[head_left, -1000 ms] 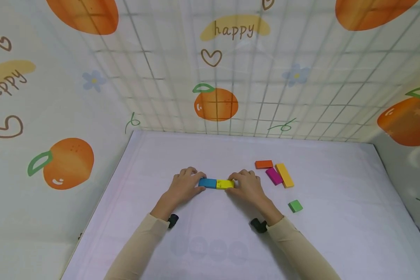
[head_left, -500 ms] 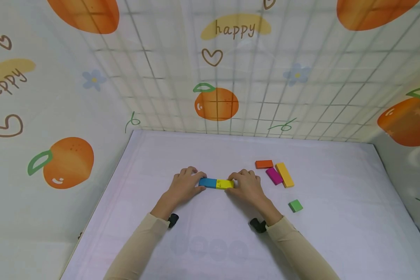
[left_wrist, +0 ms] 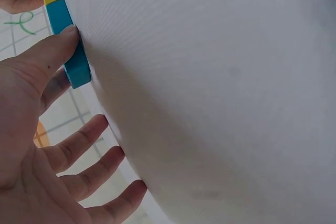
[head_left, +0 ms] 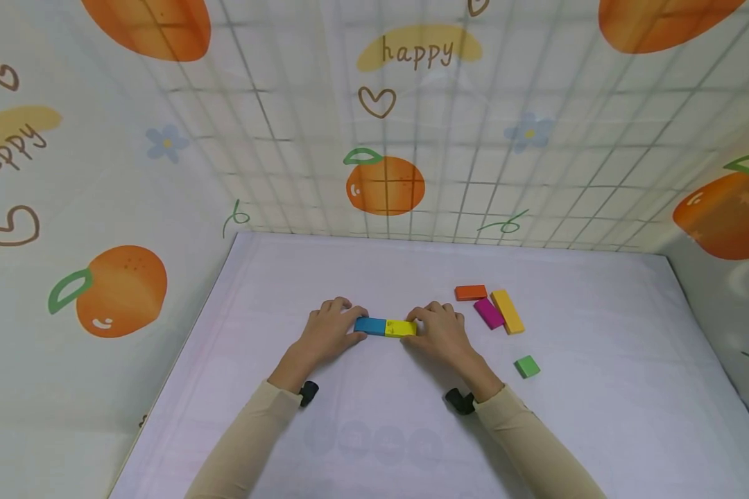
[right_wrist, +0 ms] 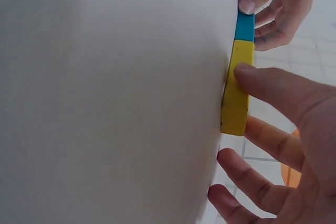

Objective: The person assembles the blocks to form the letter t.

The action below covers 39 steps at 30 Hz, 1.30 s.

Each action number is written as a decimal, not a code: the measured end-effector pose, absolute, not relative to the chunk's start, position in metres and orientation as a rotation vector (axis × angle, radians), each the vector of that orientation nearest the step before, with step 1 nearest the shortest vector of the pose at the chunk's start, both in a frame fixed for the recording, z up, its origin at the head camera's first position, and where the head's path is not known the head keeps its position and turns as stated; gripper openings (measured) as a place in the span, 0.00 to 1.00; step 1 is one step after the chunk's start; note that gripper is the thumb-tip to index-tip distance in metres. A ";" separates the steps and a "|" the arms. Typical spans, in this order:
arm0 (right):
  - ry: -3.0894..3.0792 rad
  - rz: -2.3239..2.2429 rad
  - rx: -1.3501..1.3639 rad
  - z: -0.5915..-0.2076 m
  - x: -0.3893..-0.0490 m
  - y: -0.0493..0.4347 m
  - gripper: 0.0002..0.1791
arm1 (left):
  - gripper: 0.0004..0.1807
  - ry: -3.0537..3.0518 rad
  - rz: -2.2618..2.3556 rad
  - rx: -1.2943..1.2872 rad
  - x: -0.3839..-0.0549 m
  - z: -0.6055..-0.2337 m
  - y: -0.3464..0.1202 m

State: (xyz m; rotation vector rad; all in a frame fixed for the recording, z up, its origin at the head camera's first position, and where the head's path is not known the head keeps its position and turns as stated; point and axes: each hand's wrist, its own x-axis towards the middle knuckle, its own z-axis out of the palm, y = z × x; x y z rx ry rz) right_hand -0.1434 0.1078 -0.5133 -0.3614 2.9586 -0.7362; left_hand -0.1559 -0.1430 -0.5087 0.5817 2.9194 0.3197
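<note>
A blue block (head_left: 371, 326) and a yellow block (head_left: 400, 328) lie end to end on the white table, their short ends meeting. My left hand (head_left: 329, 330) pinches the blue block near its outer end, thumb on the near side and index finger behind. The yellow block is pinched the same way by my right hand (head_left: 440, 331). In the left wrist view the thumb presses the blue block's (left_wrist: 70, 45) long side, while the other fingertips touch the table. The right wrist view has the thumb against the yellow block (right_wrist: 236, 90), the index finger partly hidden behind it.
Right of the hands, an orange-red block (head_left: 471, 293), a magenta block (head_left: 489, 314) and an amber block (head_left: 508, 312) lie close together. Nearer to me sits a small green block (head_left: 527, 366). A printed fabric wall (head_left: 312, 194) rises behind the table (head_left: 324, 267).
</note>
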 end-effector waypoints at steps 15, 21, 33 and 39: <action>2.918 -0.798 -0.374 -0.507 -0.143 0.124 0.22 | 0.22 2.868 0.568 0.559 -0.160 -0.513 -0.156; 2.952 -0.887 -0.431 -0.502 -0.139 0.146 0.21 | 0.19 2.870 0.594 0.568 -0.162 -0.513 -0.158; 3.015 -0.999 -0.520 -0.488 -0.138 0.203 0.20 | 0.17 2.898 0.570 0.579 -0.162 -0.514 -0.158; 2.972 -0.979 -0.528 -0.483 -0.145 0.230 0.22 | 0.17 2.912 0.573 0.579 -0.161 -0.513 -0.157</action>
